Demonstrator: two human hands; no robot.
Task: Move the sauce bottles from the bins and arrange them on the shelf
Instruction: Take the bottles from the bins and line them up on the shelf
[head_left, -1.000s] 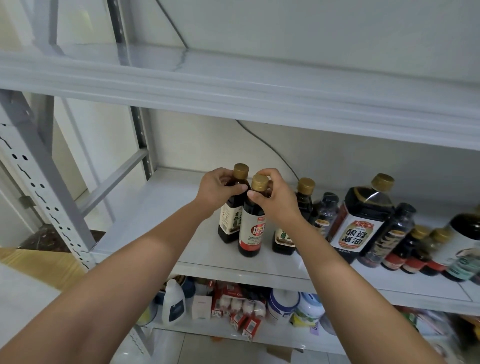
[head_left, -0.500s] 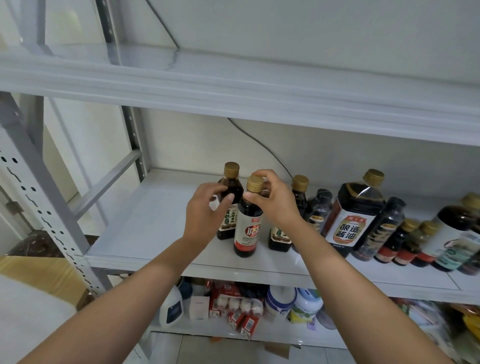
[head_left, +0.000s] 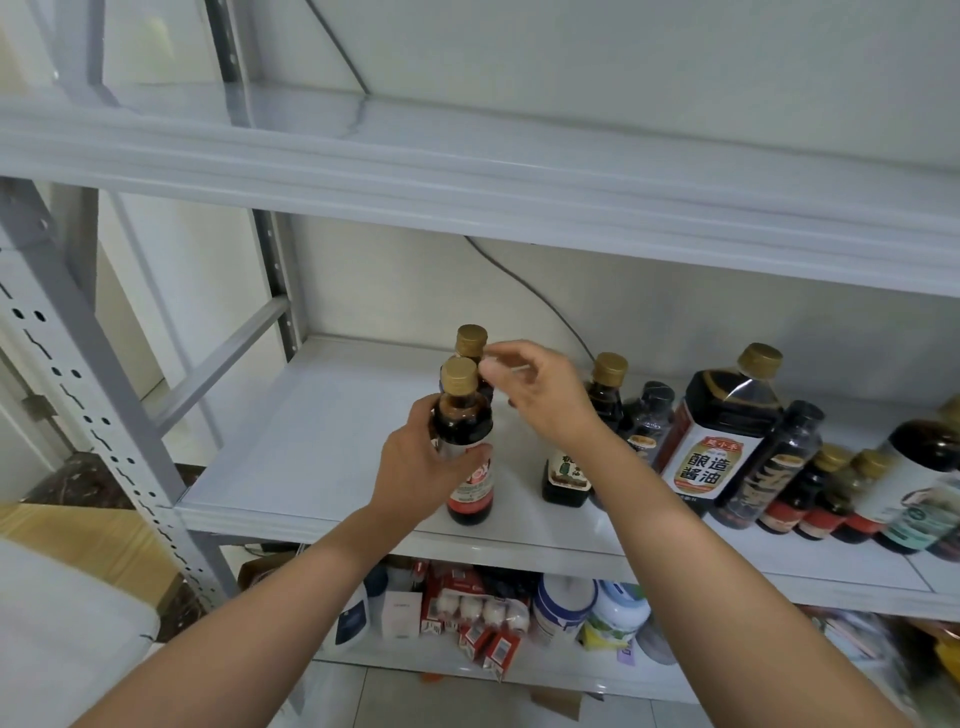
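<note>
Prob. well along w/ row of bottles (head_left: 722, 447) shelved out to 3 o'clock, L hand (head_left: 410, 470) clamped round red-label bottle (head_left: 463, 422), R hand (head_left: 545, 400) slack & empty, bins unseen.

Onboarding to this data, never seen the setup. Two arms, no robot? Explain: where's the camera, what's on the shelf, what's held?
No robot: these are a person's bare arms, filmed by one wide-angle camera worn on the head, looking forward and down. The grey shelf carries dark sauce bottles, a big jug among them. The left hand has its grip round the front bottle, near the shelf's front edge; a second bottle stands just behind. The right hand hovers by their gold caps, fingers loosely curled, holding nothing; its fingertips are blurred, so touch is unclear. The lower shelf holds packets and tubs.
</note>
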